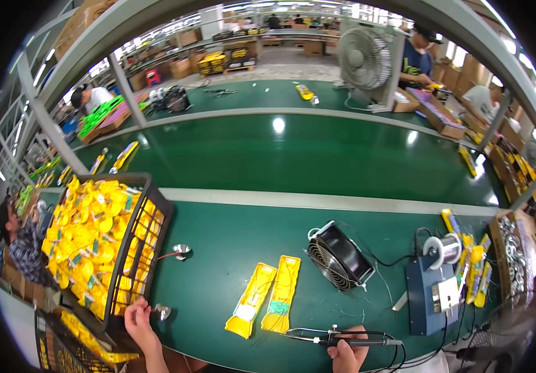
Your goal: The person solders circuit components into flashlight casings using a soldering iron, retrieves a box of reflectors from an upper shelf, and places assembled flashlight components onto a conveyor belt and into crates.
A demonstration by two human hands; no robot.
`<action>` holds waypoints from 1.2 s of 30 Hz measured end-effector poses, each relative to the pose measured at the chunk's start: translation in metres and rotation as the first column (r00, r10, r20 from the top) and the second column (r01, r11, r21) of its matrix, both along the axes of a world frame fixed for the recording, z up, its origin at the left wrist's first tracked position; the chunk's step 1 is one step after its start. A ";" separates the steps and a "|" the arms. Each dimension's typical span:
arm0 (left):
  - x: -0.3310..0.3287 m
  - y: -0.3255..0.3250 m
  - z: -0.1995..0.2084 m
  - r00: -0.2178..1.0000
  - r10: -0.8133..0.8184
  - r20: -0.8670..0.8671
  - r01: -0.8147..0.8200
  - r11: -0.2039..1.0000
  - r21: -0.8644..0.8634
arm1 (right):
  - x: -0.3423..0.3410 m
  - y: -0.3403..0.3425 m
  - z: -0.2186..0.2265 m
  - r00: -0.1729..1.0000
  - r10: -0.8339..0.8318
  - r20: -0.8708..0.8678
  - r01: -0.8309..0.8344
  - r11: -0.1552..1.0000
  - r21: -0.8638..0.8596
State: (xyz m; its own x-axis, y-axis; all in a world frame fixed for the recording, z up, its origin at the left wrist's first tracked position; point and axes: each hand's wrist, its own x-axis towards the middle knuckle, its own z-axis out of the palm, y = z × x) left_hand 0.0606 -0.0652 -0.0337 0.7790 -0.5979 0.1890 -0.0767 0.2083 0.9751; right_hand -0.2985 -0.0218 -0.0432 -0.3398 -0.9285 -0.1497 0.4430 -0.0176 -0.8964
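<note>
My right hand (348,349) is wrapped round a soldering iron (361,341) with a thin feed tube clamped along it. The iron's tip points left, close to the lower end of two long yellow plastic casing halves (250,304) lying side by side. Thin wires cross between the halves, and a green piece (278,307) sits inside the right one. At the near corner of a black crate (132,261), my left hand (142,324) has its fingers curled together; whatever they hold is hidden. Beside it lies a shiny metal cup (163,312); a second cup (182,249) with a red wire lies farther back.
Yellow plastic parts (91,239) heap up in the crate. A small black fan (340,256) stands right of the casings. Beyond it are a blue solder feeder (428,292), its wire spool (442,249), trailing cables and stacked yellow casings (478,267). A raised rail (317,199) runs behind.
</note>
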 end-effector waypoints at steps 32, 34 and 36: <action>-0.112 -0.001 -0.008 0.755 -0.549 0.359 0.434 0.828 0.354 | 0.051 -0.074 0.021 0.936 0.067 -0.346 -0.155 0.960 -0.233; -0.114 -0.002 -0.011 0.752 -0.559 0.348 0.454 0.823 0.341 | 0.052 -0.074 0.019 0.928 0.082 -0.364 -0.167 0.963 -0.210; -0.115 -0.004 -0.012 0.749 -0.572 0.335 0.465 0.813 0.350 | 0.052 -0.073 0.017 0.915 0.106 -0.390 -0.195 0.961 -0.196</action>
State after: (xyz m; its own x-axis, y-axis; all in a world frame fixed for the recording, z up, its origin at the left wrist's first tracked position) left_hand -0.0539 -0.0688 -0.0459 0.2156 -0.9520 0.2172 -0.4213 0.1100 0.9002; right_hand -0.2465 -0.0950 -0.0263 -0.1828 -0.9667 0.1794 0.0917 -0.1984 -0.9758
